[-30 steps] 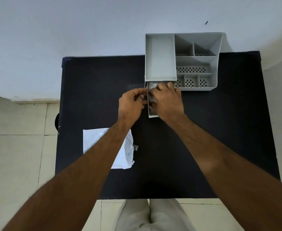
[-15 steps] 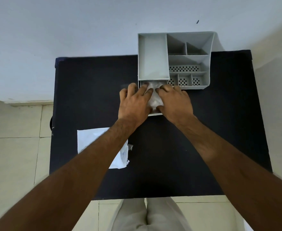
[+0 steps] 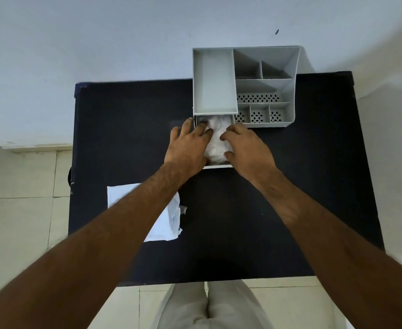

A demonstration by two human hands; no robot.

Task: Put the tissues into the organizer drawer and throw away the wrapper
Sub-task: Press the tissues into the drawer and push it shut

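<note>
Both hands press flat on the tissues [image 3: 215, 138] in the pulled-out drawer [image 3: 219, 165] of the grey organizer [image 3: 290, 91]. The left hand [image 3: 188, 148] and right hand [image 3: 247, 148] are spread open, gripping nothing, probably tamping the pile low enough for the drawer to shut. The wrapper [image 3: 169, 224] waits on the bench [image 3: 242, 222], partly under the left forearm.

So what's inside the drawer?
White tissues fill the open drawer. The left hand and right hand press on them and cover the drawer's sides, so its bottom cannot be seen.
</note>
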